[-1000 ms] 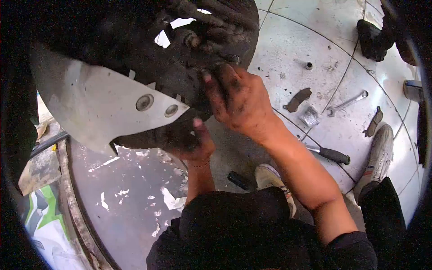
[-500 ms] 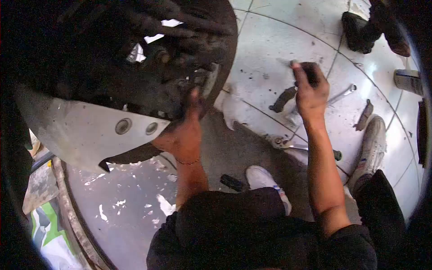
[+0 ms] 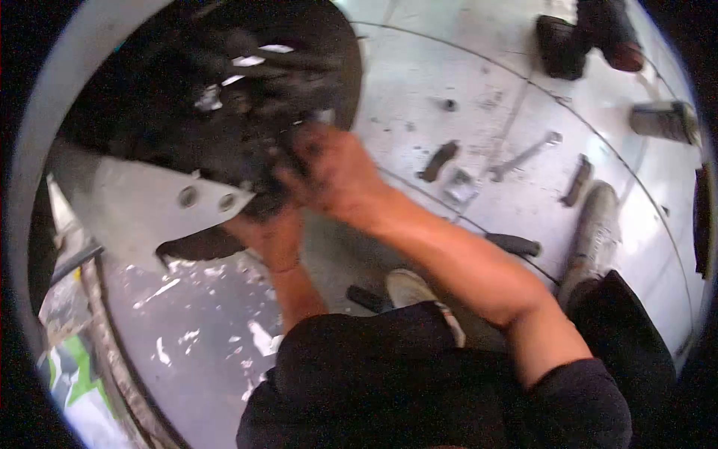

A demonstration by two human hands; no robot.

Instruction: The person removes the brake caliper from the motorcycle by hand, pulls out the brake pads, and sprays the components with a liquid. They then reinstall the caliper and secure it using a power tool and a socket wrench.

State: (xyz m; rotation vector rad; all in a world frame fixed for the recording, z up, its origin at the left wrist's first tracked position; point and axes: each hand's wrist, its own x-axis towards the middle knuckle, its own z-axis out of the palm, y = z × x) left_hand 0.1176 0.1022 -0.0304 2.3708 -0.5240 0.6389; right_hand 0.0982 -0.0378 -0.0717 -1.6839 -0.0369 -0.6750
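Observation:
A dark wheel point(image 3: 345, 75) fills the upper left, with a pale guard point(image 3: 142, 194) carrying two round bolts below it. My left hand point(image 3: 273, 236) is closed around the underside of a dark, greasy part that looks like a brake caliper point(image 3: 265, 198), beside the guard's tip. Just above, my right hand point(image 3: 333, 168) reaches across to the same part, its fingers bent in against it. Motion and shadow blur those fingertips, so anything small between them is hidden.
On the tiles lie two worn brake pads point(image 3: 440, 161), point(image 3: 577, 181), a combination wrench point(image 3: 527, 156), a small clear packet point(image 3: 461, 185) and a dark tool handle point(image 3: 514, 243). A can point(image 3: 664, 121) stands at the right. Another person's boots point(image 3: 565, 46) are at the top right.
My right hand has moved left from above the floor, where its fingers were pinched, to the dark part beside my left hand. My left hand stays at that part. The view has shifted slightly.

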